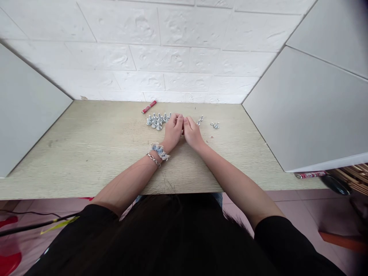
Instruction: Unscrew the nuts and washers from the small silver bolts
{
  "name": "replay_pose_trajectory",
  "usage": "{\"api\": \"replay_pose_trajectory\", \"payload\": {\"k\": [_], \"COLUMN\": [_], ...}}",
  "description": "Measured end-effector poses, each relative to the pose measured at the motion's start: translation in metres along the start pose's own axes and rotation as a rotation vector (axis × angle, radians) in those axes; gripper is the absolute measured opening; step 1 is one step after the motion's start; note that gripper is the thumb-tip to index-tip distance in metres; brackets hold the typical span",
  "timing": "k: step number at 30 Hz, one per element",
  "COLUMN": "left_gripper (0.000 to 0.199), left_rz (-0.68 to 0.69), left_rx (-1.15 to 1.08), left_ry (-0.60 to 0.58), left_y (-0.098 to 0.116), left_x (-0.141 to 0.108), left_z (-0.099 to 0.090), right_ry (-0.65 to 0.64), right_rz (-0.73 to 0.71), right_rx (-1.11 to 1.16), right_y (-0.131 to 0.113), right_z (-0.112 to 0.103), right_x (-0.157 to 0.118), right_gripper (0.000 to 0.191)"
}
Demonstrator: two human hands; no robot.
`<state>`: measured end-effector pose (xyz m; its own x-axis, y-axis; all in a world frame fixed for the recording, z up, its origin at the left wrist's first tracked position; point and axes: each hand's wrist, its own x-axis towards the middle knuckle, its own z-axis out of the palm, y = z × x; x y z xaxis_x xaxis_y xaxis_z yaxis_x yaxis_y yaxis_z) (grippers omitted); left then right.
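Observation:
My left hand (174, 129) and my right hand (191, 131) meet above the middle of the wooden tabletop (115, 149), thumbs close together. Both are closed, with fingers curled inward; whatever they pinch is hidden between them. Just left of my left hand stands a cluster of several silver bolts (155, 121), shanks up, apparently fitted with washers or nuts. Close beyond my right hand are a couple of loose bolts (200, 120). Farther right lie another bolt (216, 125) and a small nut-like metal piece (212, 124).
A red tube (148, 107) lies behind the bolt cluster, near the white brick-patterned wall (178, 57). White panels (28, 111) close in the tabletop at left and right. At the right edge sit another red patterned tube (310, 174) and a dark object (335, 184).

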<state>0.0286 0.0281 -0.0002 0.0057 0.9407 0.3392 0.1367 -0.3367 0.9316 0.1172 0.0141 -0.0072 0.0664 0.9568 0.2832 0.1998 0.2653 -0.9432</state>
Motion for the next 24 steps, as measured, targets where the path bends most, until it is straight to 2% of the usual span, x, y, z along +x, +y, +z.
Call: {"api": "replay_pose_trajectory", "payload": {"k": [5, 11, 15, 18, 21, 24], "left_gripper": [0.025, 0.024, 0.023, 0.022, 0.021, 0.022], "left_rz": [-0.017, -0.028, -0.013, -0.006, 0.008, 0.036], "left_rx": [-0.019, 0.014, 0.062, 0.049, 0.027, 0.022], "left_ry": [0.009, 0.035, 0.057, 0.047, 0.046, 0.076], "left_y": [-0.001, 0.000, 0.004, 0.005, 0.006, 0.007], "left_x": [0.000, 0.002, 0.002, 0.000, -0.002, -0.003], "left_z": [0.000, 0.000, 0.000, 0.000, 0.001, 0.002], "right_ry": [-0.015, -0.014, 0.012, 0.010, 0.006, -0.019], "right_rz": [0.026, 0.071, 0.080, 0.161, 0.213, 0.190], "right_rx": [-0.001, -0.053, -0.050, 0.084, 0.194, 0.217], "right_y": [-0.003, -0.013, -0.013, -0.012, -0.008, -0.002], "right_z": [-0.001, -0.003, -0.002, -0.001, 0.002, 0.006], "right_x": [-0.001, -0.002, -0.003, -0.002, -0.001, 0.000], "right_gripper": [0.028, 0.003, 0.017, 0.021, 0.019, 0.012]}}
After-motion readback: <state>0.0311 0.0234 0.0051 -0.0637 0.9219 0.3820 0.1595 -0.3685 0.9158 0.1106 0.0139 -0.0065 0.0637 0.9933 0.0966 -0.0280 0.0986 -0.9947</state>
